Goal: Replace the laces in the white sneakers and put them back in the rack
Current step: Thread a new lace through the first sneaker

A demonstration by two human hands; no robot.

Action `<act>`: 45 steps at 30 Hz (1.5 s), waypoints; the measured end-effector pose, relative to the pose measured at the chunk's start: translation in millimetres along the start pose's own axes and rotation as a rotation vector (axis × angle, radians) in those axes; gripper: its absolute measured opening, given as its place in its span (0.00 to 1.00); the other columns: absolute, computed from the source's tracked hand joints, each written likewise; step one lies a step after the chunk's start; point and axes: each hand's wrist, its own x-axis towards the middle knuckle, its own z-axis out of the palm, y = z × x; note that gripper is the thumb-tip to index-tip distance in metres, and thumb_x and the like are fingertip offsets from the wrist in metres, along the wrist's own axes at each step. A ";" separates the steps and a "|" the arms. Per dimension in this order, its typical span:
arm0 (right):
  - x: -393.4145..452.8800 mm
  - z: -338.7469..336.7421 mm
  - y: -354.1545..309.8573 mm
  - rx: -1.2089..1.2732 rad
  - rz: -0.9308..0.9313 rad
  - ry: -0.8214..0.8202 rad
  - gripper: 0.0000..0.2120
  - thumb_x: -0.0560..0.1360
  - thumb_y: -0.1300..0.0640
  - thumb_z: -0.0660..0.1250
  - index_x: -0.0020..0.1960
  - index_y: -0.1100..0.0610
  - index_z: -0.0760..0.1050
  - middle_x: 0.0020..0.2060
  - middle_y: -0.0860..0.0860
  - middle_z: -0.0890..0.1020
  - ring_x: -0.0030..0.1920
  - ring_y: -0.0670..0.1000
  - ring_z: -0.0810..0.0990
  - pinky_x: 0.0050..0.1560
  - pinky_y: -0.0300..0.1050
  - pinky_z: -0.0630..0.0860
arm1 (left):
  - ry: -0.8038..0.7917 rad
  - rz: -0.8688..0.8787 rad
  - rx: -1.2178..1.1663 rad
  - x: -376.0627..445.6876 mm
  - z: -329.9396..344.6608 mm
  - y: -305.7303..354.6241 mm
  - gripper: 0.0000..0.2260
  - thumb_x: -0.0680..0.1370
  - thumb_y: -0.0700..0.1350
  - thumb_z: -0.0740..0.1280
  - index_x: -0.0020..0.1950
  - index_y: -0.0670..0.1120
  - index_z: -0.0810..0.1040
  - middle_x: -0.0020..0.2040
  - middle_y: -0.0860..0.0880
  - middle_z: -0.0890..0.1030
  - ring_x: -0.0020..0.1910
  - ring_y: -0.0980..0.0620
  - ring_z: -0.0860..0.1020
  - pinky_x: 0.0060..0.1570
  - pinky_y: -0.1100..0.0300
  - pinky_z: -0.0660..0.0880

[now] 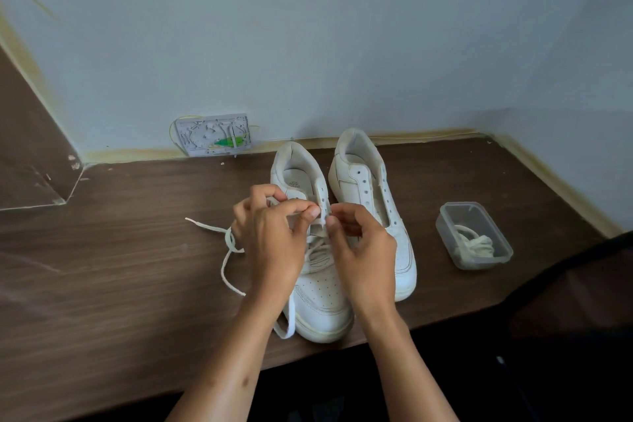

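Two white sneakers stand side by side on a dark wooden desk, toes toward me. The left sneaker (320, 298) is partly laced with a white lace (228, 247), whose loose end trails left across the desk. My left hand (270, 233) pinches the lace over the upper eyelets. My right hand (359, 247) pinches the lace end at an eyelet on the shoe's right side. The right sneaker (370, 188) has bare eyelets and no lace.
A clear plastic container (474, 236) holding a coiled white lace sits to the right of the shoes. A grey wall plate (213, 134) with wires is fixed low on the wall behind. The desk's front edge (308, 358) runs just below the shoes. A dark shape sits at the right.
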 end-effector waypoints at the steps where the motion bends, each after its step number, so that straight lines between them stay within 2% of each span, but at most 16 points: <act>1: -0.1 0.1 0.2 0.002 0.001 0.004 0.09 0.78 0.58 0.69 0.57 0.56 0.80 0.45 0.43 0.84 0.48 0.39 0.81 0.48 0.30 0.76 | -0.003 0.010 -0.001 -0.3 -0.2 -0.1 0.03 0.71 0.52 0.75 0.43 0.56 0.86 0.49 0.59 0.69 0.52 0.54 0.61 0.51 0.54 0.61; 6: 0.2 -0.6 2.8 -0.010 0.007 0.018 0.09 0.77 0.59 0.70 0.57 0.54 0.82 0.46 0.42 0.84 0.47 0.38 0.81 0.48 0.30 0.76 | -0.032 0.032 -0.067 3.6 -4.0 -2.2 0.04 0.69 0.56 0.74 0.42 0.60 0.85 0.47 0.60 0.73 0.52 0.54 0.64 0.54 0.48 0.68; 11: 4.0 2.7 7.0 -0.024 0.013 0.072 0.04 0.76 0.59 0.71 0.50 0.53 0.82 0.40 0.44 0.84 0.41 0.43 0.82 0.43 0.37 0.78 | -0.090 0.081 -0.205 7.0 -7.6 -3.2 0.05 0.68 0.60 0.72 0.41 0.67 0.79 0.43 0.65 0.75 0.51 0.48 0.77 0.51 0.42 0.74; 16: 8.4 6.2 8.0 -0.121 -0.092 0.061 0.04 0.77 0.61 0.69 0.49 0.53 0.79 0.40 0.44 0.81 0.42 0.43 0.80 0.43 0.37 0.77 | -0.103 0.132 -0.201 4.1 -10.3 -5.2 0.05 0.71 0.53 0.75 0.46 0.59 0.85 0.45 0.60 0.79 0.47 0.50 0.78 0.50 0.42 0.75; 20: 11.4 -0.7 5.4 -0.126 -0.090 0.107 0.08 0.78 0.64 0.65 0.46 0.52 0.75 0.39 0.45 0.80 0.42 0.42 0.78 0.40 0.30 0.72 | -0.075 0.284 0.005 -12.3 -22.1 2.7 0.11 0.76 0.52 0.68 0.57 0.52 0.82 0.52 0.53 0.79 0.48 0.48 0.78 0.55 0.44 0.72; 22: 17.0 -9.0 6.8 -0.112 -0.086 0.196 0.10 0.77 0.66 0.65 0.46 0.52 0.75 0.39 0.47 0.80 0.41 0.43 0.79 0.41 0.31 0.73 | -0.106 0.387 0.049 -26.7 -26.0 2.8 0.13 0.77 0.50 0.67 0.60 0.49 0.80 0.55 0.51 0.78 0.52 0.47 0.77 0.59 0.48 0.70; 24: 23.2 -19.8 10.3 -0.098 -0.069 0.287 0.07 0.77 0.65 0.64 0.47 0.53 0.75 0.39 0.50 0.81 0.40 0.47 0.81 0.41 0.40 0.77 | -0.193 0.540 0.050 -39.8 -30.6 -2.7 0.15 0.78 0.50 0.66 0.62 0.46 0.78 0.60 0.49 0.78 0.56 0.47 0.76 0.62 0.53 0.68; 26: 26.7 -31.7 13.9 -0.093 -0.035 0.379 0.04 0.79 0.61 0.65 0.48 0.53 0.75 0.40 0.51 0.82 0.40 0.50 0.81 0.41 0.43 0.77 | -0.360 0.680 0.040 -48.8 -37.6 -10.4 0.19 0.80 0.52 0.63 0.67 0.44 0.76 0.67 0.50 0.75 0.65 0.50 0.73 0.67 0.55 0.65; 28: 25.8 -39.2 14.4 -0.099 -0.005 0.441 0.02 0.79 0.60 0.65 0.49 0.54 0.75 0.43 0.52 0.81 0.43 0.50 0.80 0.43 0.40 0.77 | -0.543 0.755 0.057 -54.6 -45.0 -17.3 0.23 0.82 0.56 0.58 0.73 0.45 0.71 0.73 0.51 0.70 0.74 0.54 0.64 0.73 0.54 0.58; 30: 23.2 -40.1 12.4 -0.130 -0.054 0.420 0.04 0.78 0.61 0.66 0.52 0.55 0.76 0.48 0.51 0.79 0.45 0.48 0.79 0.44 0.34 0.75 | -0.649 0.815 0.143 -60.8 -49.1 -22.0 0.28 0.82 0.62 0.55 0.77 0.48 0.65 0.77 0.54 0.63 0.78 0.56 0.53 0.76 0.53 0.48; 32: 21.0 -34.9 10.5 -0.205 -0.178 0.284 0.08 0.78 0.59 0.68 0.58 0.54 0.77 0.52 0.48 0.78 0.47 0.47 0.78 0.46 0.32 0.72 | -0.660 0.860 0.206 -64.5 -49.5 -25.0 0.28 0.82 0.63 0.55 0.78 0.49 0.63 0.79 0.54 0.59 0.79 0.57 0.49 0.76 0.52 0.44; 35: 17.9 -19.3 12.2 -0.346 -0.324 0.003 0.08 0.78 0.55 0.68 0.58 0.52 0.79 0.50 0.45 0.81 0.49 0.47 0.76 0.52 0.44 0.73 | -0.617 0.885 0.191 -60.2 -46.3 -27.6 0.25 0.81 0.61 0.59 0.74 0.50 0.69 0.75 0.54 0.67 0.78 0.57 0.53 0.77 0.53 0.46; 37: 14.0 -9.9 12.7 -0.356 -0.340 -0.043 0.06 0.77 0.57 0.69 0.53 0.54 0.81 0.45 0.47 0.83 0.48 0.49 0.77 0.51 0.45 0.74 | -0.608 0.874 0.136 -54.5 -44.6 -29.7 0.22 0.78 0.60 0.64 0.68 0.50 0.74 0.70 0.54 0.73 0.77 0.57 0.58 0.77 0.54 0.46; 41: 16.1 -18.5 9.8 -0.310 -0.258 0.090 0.03 0.74 0.62 0.72 0.45 0.56 0.82 0.39 0.42 0.80 0.44 0.47 0.78 0.48 0.36 0.72 | -0.579 0.809 -0.032 -40.6 -51.3 -35.5 0.13 0.73 0.53 0.71 0.56 0.52 0.83 0.63 0.57 0.79 0.71 0.59 0.68 0.76 0.53 0.57; 43: 22.6 -34.7 11.5 -0.260 -0.137 0.207 0.04 0.75 0.61 0.72 0.46 0.53 0.82 0.39 0.40 0.80 0.45 0.47 0.79 0.48 0.41 0.76 | -0.487 0.806 -0.061 -33.9 -56.6 -39.4 0.06 0.75 0.52 0.71 0.49 0.52 0.84 0.59 0.56 0.81 0.65 0.57 0.74 0.71 0.50 0.65; 45: 27.1 -49.8 15.2 -0.221 -0.039 0.316 0.03 0.76 0.59 0.71 0.47 0.52 0.81 0.41 0.43 0.81 0.45 0.48 0.80 0.48 0.47 0.79 | -0.402 0.793 -0.003 -31.2 -58.9 -41.4 0.09 0.78 0.53 0.68 0.51 0.50 0.84 0.62 0.53 0.79 0.64 0.54 0.74 0.67 0.50 0.68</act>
